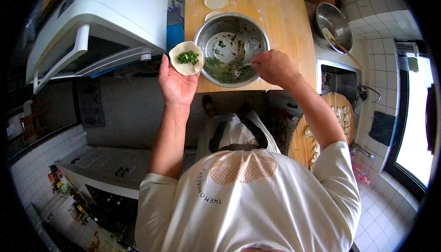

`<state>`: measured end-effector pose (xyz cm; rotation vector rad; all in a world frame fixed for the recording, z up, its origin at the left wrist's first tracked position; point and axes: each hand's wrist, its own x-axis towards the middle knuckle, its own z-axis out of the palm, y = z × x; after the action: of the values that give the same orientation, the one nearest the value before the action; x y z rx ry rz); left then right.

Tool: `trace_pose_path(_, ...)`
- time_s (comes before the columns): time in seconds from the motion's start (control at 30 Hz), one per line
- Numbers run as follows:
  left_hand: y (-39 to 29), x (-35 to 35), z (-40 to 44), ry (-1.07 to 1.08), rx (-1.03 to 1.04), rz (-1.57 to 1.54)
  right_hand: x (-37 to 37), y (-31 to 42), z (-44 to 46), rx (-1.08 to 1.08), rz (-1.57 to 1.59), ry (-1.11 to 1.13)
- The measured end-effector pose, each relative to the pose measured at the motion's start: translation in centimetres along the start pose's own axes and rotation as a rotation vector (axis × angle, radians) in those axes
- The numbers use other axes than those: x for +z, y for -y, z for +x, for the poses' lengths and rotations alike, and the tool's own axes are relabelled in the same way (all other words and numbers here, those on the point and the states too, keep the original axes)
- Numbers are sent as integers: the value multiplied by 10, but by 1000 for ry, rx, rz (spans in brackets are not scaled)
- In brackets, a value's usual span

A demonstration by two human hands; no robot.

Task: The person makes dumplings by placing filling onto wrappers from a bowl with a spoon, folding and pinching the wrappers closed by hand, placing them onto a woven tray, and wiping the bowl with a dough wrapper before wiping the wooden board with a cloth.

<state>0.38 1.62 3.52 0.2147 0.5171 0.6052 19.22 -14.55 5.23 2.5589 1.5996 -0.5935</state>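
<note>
White shirt point(248, 197) nearest; both hands busy at the bench's point(289, 36) near edge.
Left hand point(179, 84) lies spread, palm up, bearing a wrapper point(183, 47) beside the near-left corner; right hand point(274, 68) is clenched around a utensil point(247, 64), whose end dips into the bowl point(253, 36). Left forearm reaches straight forward, while the right slants inward over the near edge. Pale, round and slightly wavy-rimmed, the wrapper cups chopped greens point(187, 58) at its middle. More greens cling inside the bowl, near that same corner.
</note>
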Motion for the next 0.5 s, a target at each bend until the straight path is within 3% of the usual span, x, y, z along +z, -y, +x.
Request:
trace_pose_path(0.23, 1, 1, -1, 3, 9, -19, 1, 9, -4, -92, 565, -33)
trace_pose_path(0.3, 1, 2, -3, -2, 17, -16, 5, 11, -6, 43, 773, 44)
trace_pose_path(0.33, 1, 2, -3, -2, 15, -17, 13, 9, -6, 42, 773, 42)
trace_pose_path(0.4, -1, 2, -2, 4, 16, -14, 25, 6, -5, 3, 1066, -12)
trace_pose_path(0.5, -6, 4, -4, 32, 24, -25, 9, 6, -14, 141, 1129, 23)
